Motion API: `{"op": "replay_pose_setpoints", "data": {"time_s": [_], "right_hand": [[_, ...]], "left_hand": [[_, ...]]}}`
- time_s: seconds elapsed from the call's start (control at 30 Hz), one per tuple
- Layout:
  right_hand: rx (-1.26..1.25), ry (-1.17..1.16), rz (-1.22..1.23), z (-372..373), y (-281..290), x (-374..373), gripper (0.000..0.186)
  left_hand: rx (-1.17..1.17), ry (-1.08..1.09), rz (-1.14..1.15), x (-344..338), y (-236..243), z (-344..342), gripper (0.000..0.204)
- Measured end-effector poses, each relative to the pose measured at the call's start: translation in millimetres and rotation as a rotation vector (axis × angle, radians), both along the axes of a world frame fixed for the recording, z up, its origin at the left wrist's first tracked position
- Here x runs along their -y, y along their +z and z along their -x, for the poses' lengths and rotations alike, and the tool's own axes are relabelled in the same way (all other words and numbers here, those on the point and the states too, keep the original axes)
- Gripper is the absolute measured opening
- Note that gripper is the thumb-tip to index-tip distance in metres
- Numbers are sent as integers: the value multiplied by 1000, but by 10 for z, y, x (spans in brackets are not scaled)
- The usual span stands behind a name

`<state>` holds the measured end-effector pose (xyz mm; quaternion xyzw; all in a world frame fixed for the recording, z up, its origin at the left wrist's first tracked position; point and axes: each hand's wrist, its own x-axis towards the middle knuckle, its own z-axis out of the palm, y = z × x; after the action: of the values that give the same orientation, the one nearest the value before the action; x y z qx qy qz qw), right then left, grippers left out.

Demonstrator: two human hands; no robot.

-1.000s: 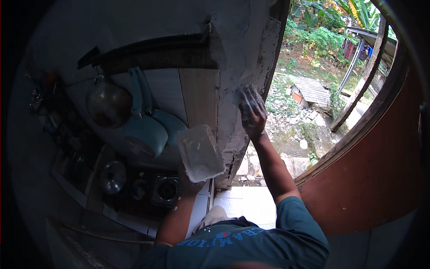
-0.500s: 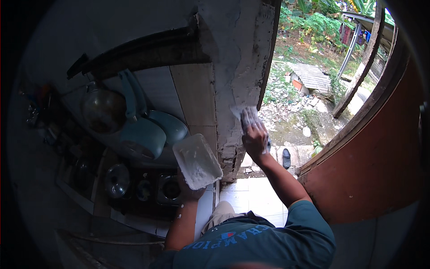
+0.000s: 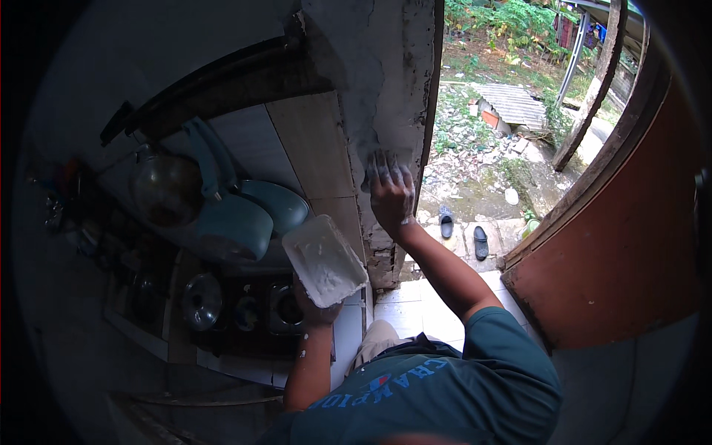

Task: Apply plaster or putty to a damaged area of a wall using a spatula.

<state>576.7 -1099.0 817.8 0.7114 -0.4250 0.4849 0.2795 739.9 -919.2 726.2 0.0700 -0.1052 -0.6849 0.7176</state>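
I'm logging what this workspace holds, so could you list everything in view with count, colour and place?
tub: 1, whitish, in the left hand, white paste inside
wall: 1, grey, rough, beside the doorway
pans: 2, light blue, hanging left of the tub
wok: 1, dull metal, left of the pans
stove: 1, dark, below the pans
round metal piece: 1, silver, at the stove's left
door: 1, reddish-brown, right
clogs: 2, dark, outside
corrugated sheet: 1, grey, outside
plants: many, green, outside
far-left clutter: too dark to count
shirt: 1, dark green, bottom
left hand: 1, under the tub
right hand: 1, white-smeared, at the wall
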Motion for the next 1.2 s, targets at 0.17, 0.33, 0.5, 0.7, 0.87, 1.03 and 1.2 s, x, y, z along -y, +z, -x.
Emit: {"op": "replay_pose_setpoints", "data": {"time_s": [0.17,0.33,0.5,0.7,0.87,1.03,1.2], "right_hand": [[25,136,-345,154,-368,-241,44],[501,115,-334,213,-128,-115,56],[537,181,-84,-423,-166,165,23],[353,260,-380,-435,-513,-280,44],[452,177,-108,-30,-344,-187,47],[535,84,-159,-179,-126,98,30],[448,144,-170,-416,-557,-67,40]], "left_hand": [[652,276,65,1,-302,-119,60],[54,19,-32,-69,-197,-136,59],[435,148,40,-148,-291,-289,60],[44,18,70,-244,-299,-402,59],[48,49,-31,-154,-16,-251,58],[125,36,-26,-174,-200,-317,59],[-10,-26,-18,-165,28,-223,58]]}}
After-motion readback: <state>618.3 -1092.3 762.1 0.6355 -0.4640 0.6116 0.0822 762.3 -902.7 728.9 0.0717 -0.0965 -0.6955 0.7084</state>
